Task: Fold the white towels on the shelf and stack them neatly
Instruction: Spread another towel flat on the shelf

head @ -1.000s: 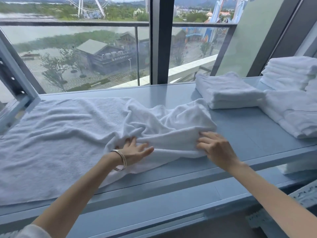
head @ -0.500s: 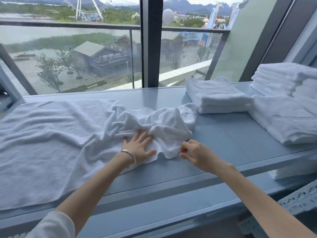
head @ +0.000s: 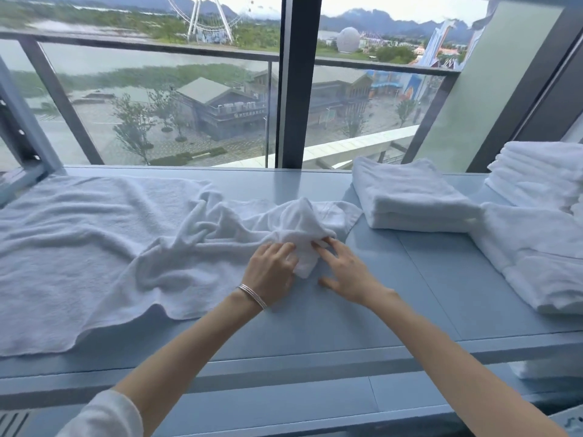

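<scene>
two bare forearms are reaching in from the near edge over a pale blue shelf (head: pixel 394 298). the left hand (head: pixel 271 272), with a thin silver bracelet (head: pixel 252 295) sitting at its wrist, is lying palm down on a bunched corner of the loose white towel (head: pixel 79 247), its fingers (head: pixel 285 251) curling onto the cloth. the right hand (head: pixel 344 272) is lying just beside it, fingertips (head: pixel 318 244) pinching the same raised fold while the thumb is splaying out over the bare shelf. between the two hands a small peak of towel is standing up. the rest of this towel is spreading flat to the left, its near hem rippling along the shelf's front lip and its right end crumpling toward the middle. further right, a folded towel pile (head: pixel 413 200) is sitting near the far edge, apart from the loose towel's corner. a second folded pile (head: pixel 536 257) is lying at the right edge, and a taller stack (head: pixel 542 175) is rising behind it. beyond the shelf a window (head: pixel 176 115) with a dark upright frame is looking out on buildings, water and a ferris wheel.
</scene>
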`<state>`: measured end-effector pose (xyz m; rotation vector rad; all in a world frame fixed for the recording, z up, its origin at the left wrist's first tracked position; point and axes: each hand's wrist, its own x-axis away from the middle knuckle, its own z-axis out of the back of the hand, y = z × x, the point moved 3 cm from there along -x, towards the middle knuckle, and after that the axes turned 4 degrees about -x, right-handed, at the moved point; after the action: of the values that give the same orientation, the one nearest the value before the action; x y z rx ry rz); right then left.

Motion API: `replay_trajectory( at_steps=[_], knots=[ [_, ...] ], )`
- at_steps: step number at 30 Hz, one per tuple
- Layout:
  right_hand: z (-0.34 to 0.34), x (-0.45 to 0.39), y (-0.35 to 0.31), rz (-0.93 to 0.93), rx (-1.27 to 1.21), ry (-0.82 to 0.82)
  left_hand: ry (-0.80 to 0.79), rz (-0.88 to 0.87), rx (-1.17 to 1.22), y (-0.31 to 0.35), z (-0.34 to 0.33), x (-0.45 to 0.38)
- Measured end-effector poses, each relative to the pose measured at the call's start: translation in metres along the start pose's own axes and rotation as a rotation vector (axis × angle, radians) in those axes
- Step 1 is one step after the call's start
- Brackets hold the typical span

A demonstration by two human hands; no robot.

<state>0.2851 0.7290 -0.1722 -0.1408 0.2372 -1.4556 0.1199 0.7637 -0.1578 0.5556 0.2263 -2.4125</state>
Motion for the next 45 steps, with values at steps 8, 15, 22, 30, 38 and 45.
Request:
replay_trajectory(
  at_steps=[8, 15, 22, 30, 38, 45],
  knots=[
    [0.04, -0.003, -0.021, -0.023, -0.202, 0.65, -0.117, 0.498, 1.447, -0.005, 0.045, 0.004],
    [0.08, 0.046, -0.012, 0.352, 0.039, 0.422, -0.635, 0.151, 1.11, -0.009, 0.032, 0.015],
    [0.059, 0.063, 0.031, -0.103, -0.598, -0.185, -0.282, 0.055, 0.16, -0.007, 0.002, -0.007],
    [0.035, 0.008, 0.028, -0.164, -0.355, 0.176, -0.722, 0.148, -0.112, -0.051, 0.015, 0.019],
    [0.013, -0.034, -0.007, -0.172, 0.022, -0.083, -0.872, 0.138, -0.227, -0.086, 0.046, 0.047],
    [0.029, -0.071, 0.015, -0.351, 0.343, -0.083, -0.56, 0.122, 0.032, -0.06, 0.016, 0.027]
  ],
)
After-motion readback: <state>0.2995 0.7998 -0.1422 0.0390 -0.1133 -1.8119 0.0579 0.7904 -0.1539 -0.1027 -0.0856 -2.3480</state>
